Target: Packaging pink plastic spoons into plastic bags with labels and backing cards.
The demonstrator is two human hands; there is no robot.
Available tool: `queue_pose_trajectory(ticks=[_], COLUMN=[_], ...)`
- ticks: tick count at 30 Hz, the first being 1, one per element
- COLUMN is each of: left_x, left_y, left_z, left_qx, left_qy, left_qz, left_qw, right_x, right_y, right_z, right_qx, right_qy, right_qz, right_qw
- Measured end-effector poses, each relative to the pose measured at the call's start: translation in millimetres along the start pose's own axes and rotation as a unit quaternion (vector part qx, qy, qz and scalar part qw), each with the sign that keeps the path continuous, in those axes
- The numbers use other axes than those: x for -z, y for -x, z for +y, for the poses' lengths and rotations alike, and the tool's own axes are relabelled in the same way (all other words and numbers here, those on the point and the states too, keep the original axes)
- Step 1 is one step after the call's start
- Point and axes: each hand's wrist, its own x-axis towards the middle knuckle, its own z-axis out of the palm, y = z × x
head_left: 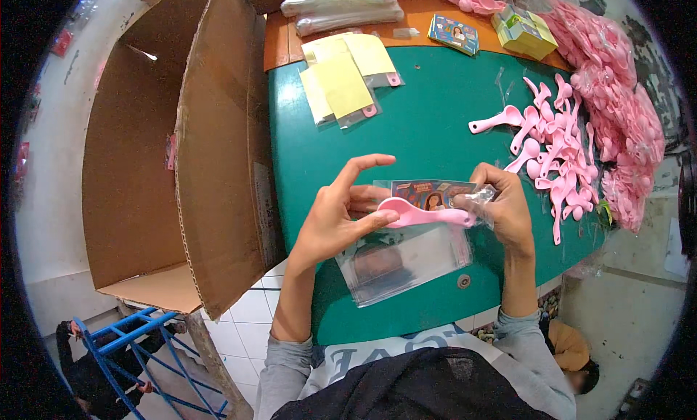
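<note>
Above the near part of the green table, a pink plastic spoon (420,214) lies across a printed card (414,193). My left hand (328,218) pinches the spoon's bowl end with the thumb, other fingers behind the card and the index finger raised. At the handle end, my right hand (511,206) grips the card's edge together with crumpled clear plastic (481,196). Whether the spoon and card lie inside that plastic, I cannot tell. Under my hands, clear plastic bags (385,283) rest on the table.
Many loose pink spoons (555,140) lie at right beside bulging bags of more (624,108). Yellow-backed packets (337,86), printed cards (454,34) and stacked clear sleeves (341,6) are at the back. A tall open cardboard box (225,151) borders the table's left side.
</note>
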Motion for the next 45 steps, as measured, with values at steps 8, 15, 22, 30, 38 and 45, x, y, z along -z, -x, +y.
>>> queue_pose_trajectory(ticks=[8, 15, 22, 30, 38, 45], left_x=[5, 6, 8, -27, -31, -33], left_y=[-2, -4, -10, 8, 44, 43], left_z=[-2, -7, -19, -12, -36, -22], left_qx=[0.022, -0.009, -0.081, 0.117, 0.152, 0.149], left_qy=[-0.023, -0.009, 0.135, 0.162, 0.119, 0.018], left_qz=[-0.019, -0.026, -0.050, 0.044, -0.011, 0.013], left_qw=[0.999, 1.000, 0.986, 0.979, 0.981, 0.989], right_x=[4, 4, -17, -39, -50, -60], right_y=[2, -1, -7, -11, -9, 7], right_z=[-3, -1, -3, 2, 9, 1], right_qx=[-0.015, 0.058, -0.098, 0.063, 0.239, 0.227], right_qy=[0.010, -0.098, -0.443, -0.153, 0.394, 0.380], right_qz=[-0.032, -0.111, -0.253, 0.028, 0.066, -0.149], right_qw=[0.999, 0.987, 0.855, 0.986, 0.885, 0.884])
